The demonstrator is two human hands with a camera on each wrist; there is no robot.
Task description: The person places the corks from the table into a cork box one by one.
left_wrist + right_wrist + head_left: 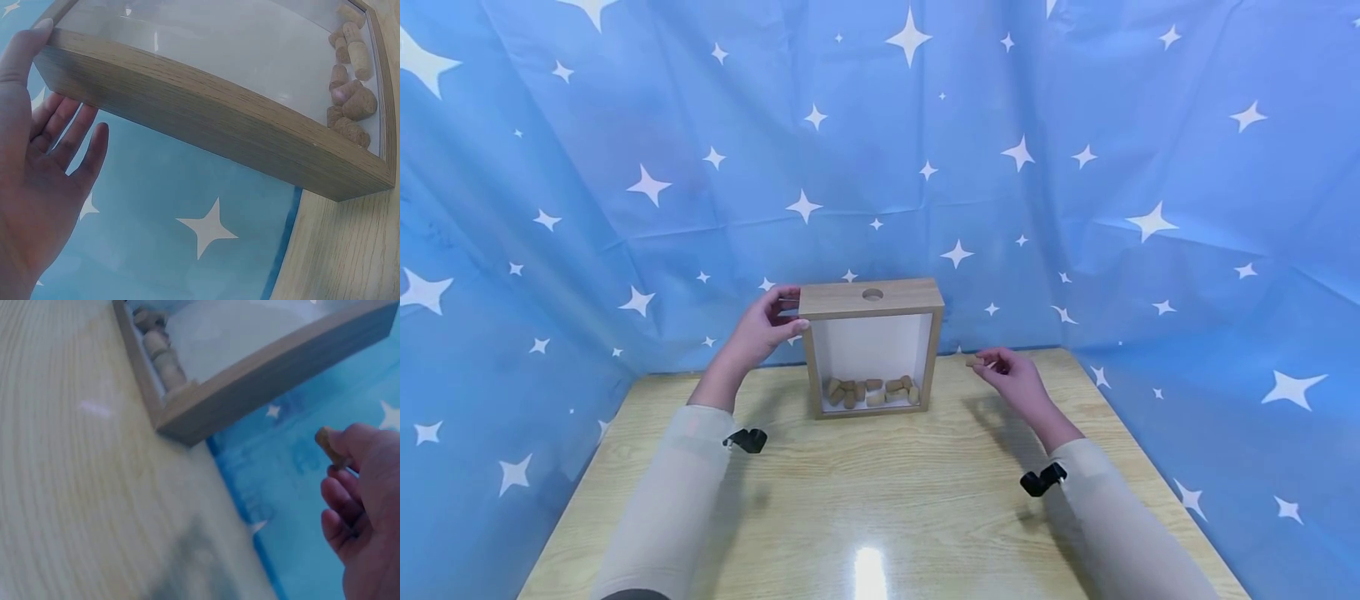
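Note:
An upright wooden shadow box (835,302) with a clear front stands on the table, a round hole in its top edge. Several corks (876,400) lie along the bottom inside it. My left hand (766,328) grips the box's upper left corner, thumb on the front and fingertips at the back, as the left wrist view also shows. To the right of the box, my right hand (1013,380) is raised above the table. Between its thumb and index finger it pinches one cork (330,447); the other fingers are loosely curled.
The pale wood-grain table (850,483) stretches in front of the box. A blue curtain (880,167) with white stars hangs behind and on both sides. Each sleeve carries a small black wrist camera, such as the left one (749,440).

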